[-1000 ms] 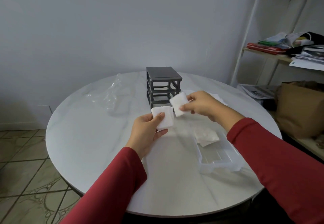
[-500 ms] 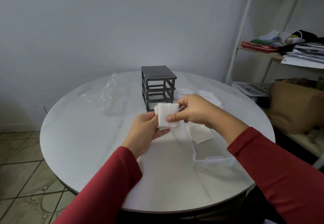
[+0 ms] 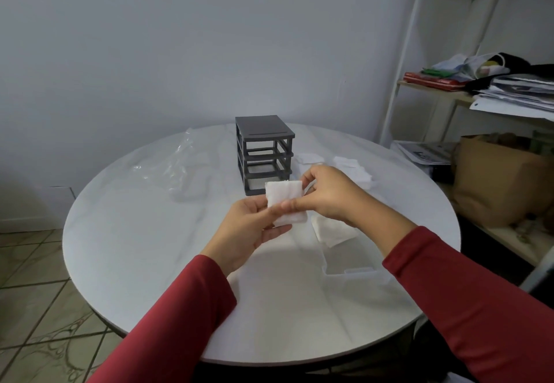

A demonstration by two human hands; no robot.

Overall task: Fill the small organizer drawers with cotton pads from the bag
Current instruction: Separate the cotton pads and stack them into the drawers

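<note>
Both hands hold a small stack of white cotton pads (image 3: 286, 199) above the middle of the round table. My left hand (image 3: 250, 232) grips the stack from below and the left, thumb on top. My right hand (image 3: 328, 193) pinches its right edge. Behind the stack stands the dark grey organizer frame (image 3: 263, 151), its slots empty. A clear plastic drawer (image 3: 347, 265) lies on the table under my right forearm, with cotton pads (image 3: 332, 232) in its far end. More loose pads (image 3: 350, 168) lie right of the frame. The clear bag (image 3: 180, 166) lies crumpled to the left.
The white round table (image 3: 150, 247) ends close to me and at the left, over a tiled floor. At the right stands a shelf (image 3: 467, 97) with papers, and a brown paper bag (image 3: 497, 178) sits below it. A wall is right behind the table.
My hands came together: the pad in my right hand was laid onto the pad held by my left, forming one stack. The view shifted slightly.
</note>
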